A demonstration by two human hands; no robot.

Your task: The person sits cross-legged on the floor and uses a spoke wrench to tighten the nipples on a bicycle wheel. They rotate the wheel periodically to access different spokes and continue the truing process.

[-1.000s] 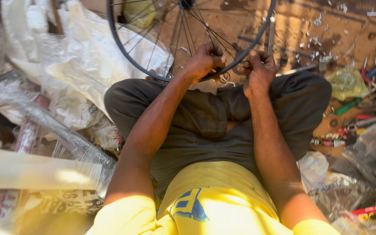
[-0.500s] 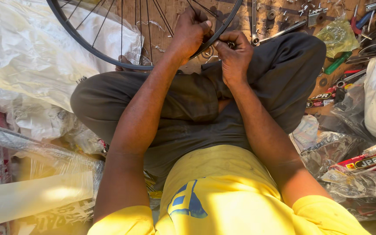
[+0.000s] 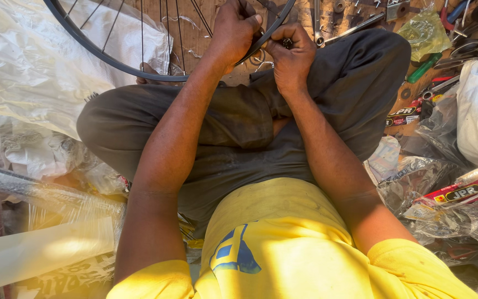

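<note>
A black bicycle wheel rim [image 3: 112, 58] with thin spokes stands in front of my crossed legs at the top of the head view. My left hand [image 3: 234, 30] grips the rim near its lower right part. Right beside it, my right hand [image 3: 291, 55] pinches a small dark metal part [image 3: 287, 42] against the rim. The two hands touch each other. The upper part of the wheel is cut off by the frame.
White plastic sheeting [image 3: 23, 83] lies at the left, clear plastic wrap [image 3: 40, 194] lower left. Wrenches [image 3: 355, 25], a green-handled tool [image 3: 424, 67] and small parts lie on the wooden floor at upper right. Plastic bags [image 3: 449, 194] pile at the right.
The view has shifted, so the wheel and hands sit higher and further right in the frame. Both hands stay on the rim, close together.
</note>
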